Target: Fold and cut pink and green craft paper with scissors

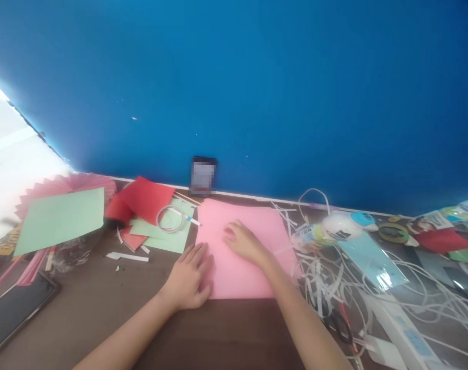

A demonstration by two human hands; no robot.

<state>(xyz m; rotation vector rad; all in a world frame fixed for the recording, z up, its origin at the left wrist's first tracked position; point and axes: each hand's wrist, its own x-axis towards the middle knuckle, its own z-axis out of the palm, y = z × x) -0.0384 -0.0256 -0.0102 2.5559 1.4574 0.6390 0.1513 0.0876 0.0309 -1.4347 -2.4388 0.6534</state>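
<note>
A sheet of pink paper (253, 272) lies on the brown table in front of me. My left hand (191, 277) rests flat across its left edge near the lower corner, fingers stretched out and partly on the table. Over the middle of the sheet is my right hand (244, 241), its fingers loosely bent and apart, touching or just above the surface. Nothing shows in either hand. The paper's right edge meets a tangle of white paper strips (318, 282).
Green sheets (168, 236), red paper (149, 198) and a cable loop (170, 219) lie left. A phone (18, 308) is at the lower left. Scissors (340, 326), a glue bottle (337, 226), a power strip (403, 329) and cords crowd the right. A blue wall (257, 103) stands behind.
</note>
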